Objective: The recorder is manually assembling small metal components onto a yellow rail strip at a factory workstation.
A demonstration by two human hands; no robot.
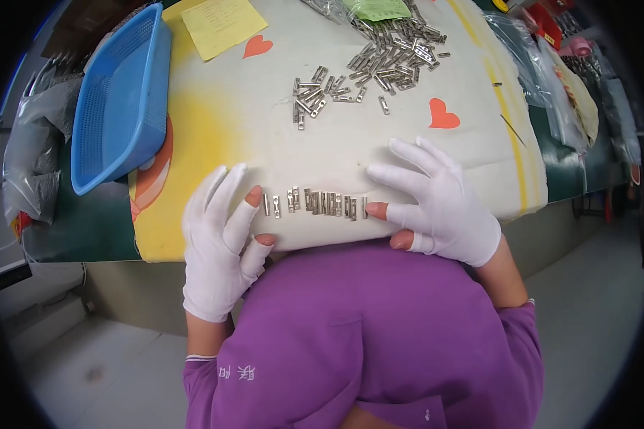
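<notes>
Several small slotted metal pieces (329,203) stand side by side in a rough row near the front edge of the cloth-covered table. My left hand (222,232), in a white glove with bare thumb and index fingertips, is at the row's left end, its fingers apart. At the right end, my right hand (433,200), gloved the same way, is spread with its index fingertip at the last piece. Neither hand grips anything. Farther back lies a loose pile of the same metal pieces (393,61), with a smaller cluster (309,96) to its left.
A blue plastic basket (114,100) stands at the left, near grey-filled plastic bags (36,150). A yellow paper sheet (223,27) lies at the back, and a green paper (379,8) by the pile. Clear bags (562,93) fill the right side.
</notes>
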